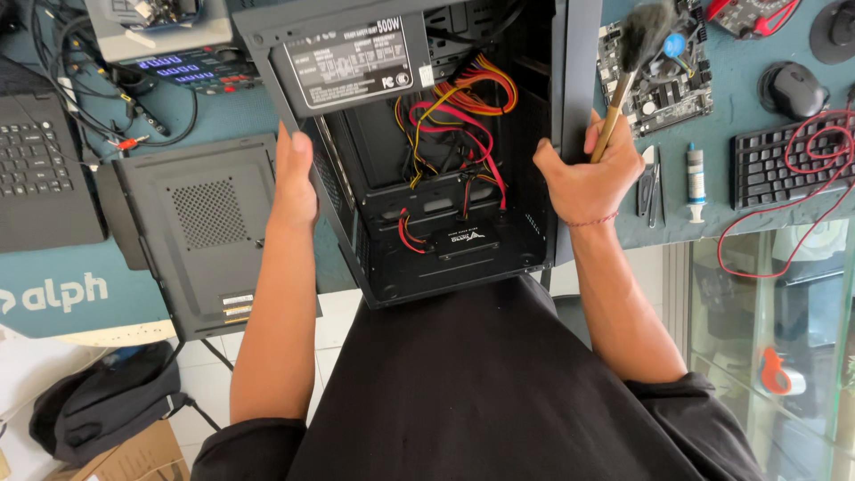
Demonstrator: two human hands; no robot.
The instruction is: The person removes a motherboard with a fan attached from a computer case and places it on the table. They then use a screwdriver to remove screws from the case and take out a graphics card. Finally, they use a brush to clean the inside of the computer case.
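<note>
An open black computer case (534, 258) stands on end at the table's near edge, partly over my lap. Inside it are a power supply with a white label (352, 62), a bundle of red, yellow and orange cables (463, 116) and a small black drive (465, 239). My left hand (294, 174) grips the case's left wall. My right hand (588, 174) presses against the right wall while holding a wooden-handled brush (628, 76), its dark bristles pointing up and away.
A detached black side panel (209, 232) lies left of the case, a laptop (40, 169) beyond it. To the right lie a motherboard (659, 76), a syringe tube (696, 178), a keyboard with red cable (788, 160) and a mouse (795, 89). A bag (102, 401) sits on the floor.
</note>
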